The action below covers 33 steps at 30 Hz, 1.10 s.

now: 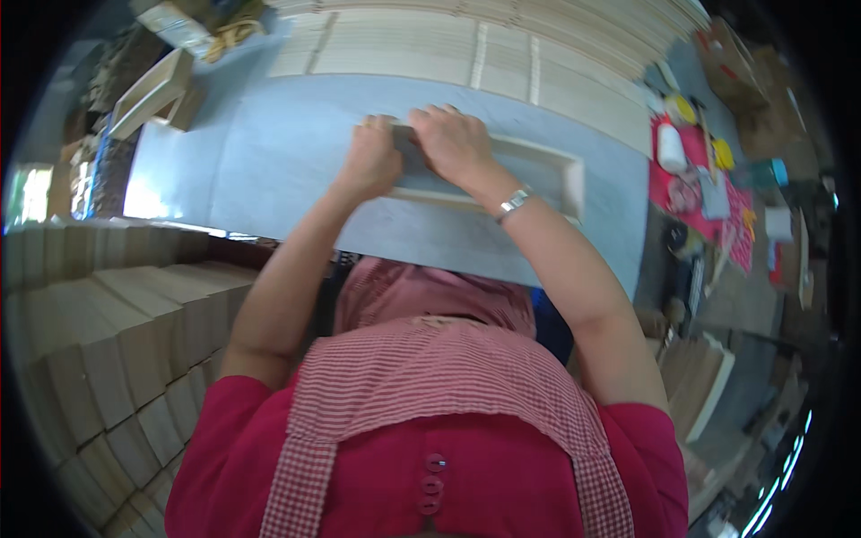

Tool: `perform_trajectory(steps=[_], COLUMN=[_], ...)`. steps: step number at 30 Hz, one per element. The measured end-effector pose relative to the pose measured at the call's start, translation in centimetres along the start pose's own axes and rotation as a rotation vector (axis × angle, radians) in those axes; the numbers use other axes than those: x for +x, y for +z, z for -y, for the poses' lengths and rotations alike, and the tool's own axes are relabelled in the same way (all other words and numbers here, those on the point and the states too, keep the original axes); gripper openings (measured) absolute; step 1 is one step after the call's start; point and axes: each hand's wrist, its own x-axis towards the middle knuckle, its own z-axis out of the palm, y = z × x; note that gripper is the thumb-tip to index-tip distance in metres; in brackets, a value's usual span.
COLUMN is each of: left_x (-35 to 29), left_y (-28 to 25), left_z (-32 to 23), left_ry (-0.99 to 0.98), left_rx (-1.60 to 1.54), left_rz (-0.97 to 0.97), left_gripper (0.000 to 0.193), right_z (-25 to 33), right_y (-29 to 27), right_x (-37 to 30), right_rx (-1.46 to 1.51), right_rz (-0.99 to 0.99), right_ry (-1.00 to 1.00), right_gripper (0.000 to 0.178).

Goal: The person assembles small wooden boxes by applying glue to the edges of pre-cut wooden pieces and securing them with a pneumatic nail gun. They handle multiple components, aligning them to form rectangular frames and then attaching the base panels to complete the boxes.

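Observation:
A shallow rectangular frame of pale wood (575,190) lies on the blue-grey tabletop, its long side running left to right. My left hand (371,160) is closed over the frame's left end, fingers curled across the far side. Close beside it, my right hand (454,148) grips the far rail with its fingers bent over the edge. In the gap between the two hands shows a short greyish-brown strip (403,134); I cannot tell whether it belongs to the frame. My palms and fingers hide the frame's left corners.
Long pale wooden boards (395,43) lie in rows along the table's far side. Another wooden frame (152,94) stands at the far left. Stacked wood blocks (117,350) fill the lower left. On the right, a white bottle (670,148) and yellow-lidded containers stand on red cloth.

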Motion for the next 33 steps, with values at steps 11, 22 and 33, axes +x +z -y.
perform_trajectory(steps=[11,22,33], left_x=[-2.2,-1.7,-1.9], left_y=[-1.3,8.7,8.9], left_z=[-13.3,-21.8,-22.3], left_ry=[0.376,0.367,0.384], left_rx=[0.045,-0.005,0.036], left_rz=[-0.115,-0.043,-0.062], left_gripper=[0.051,0.034,0.034], right_z=[-11.2,-9.8,-10.3], right_y=[-11.5,-9.4,-8.0], right_x=[-15.3,-19.4,-20.1], right_rx=[0.407,0.962,1.041], right_rz=[-0.256,-0.044,-0.098], right_ry=[0.721,0.806,0.797], right_gripper=[0.040,0.039,0.045])
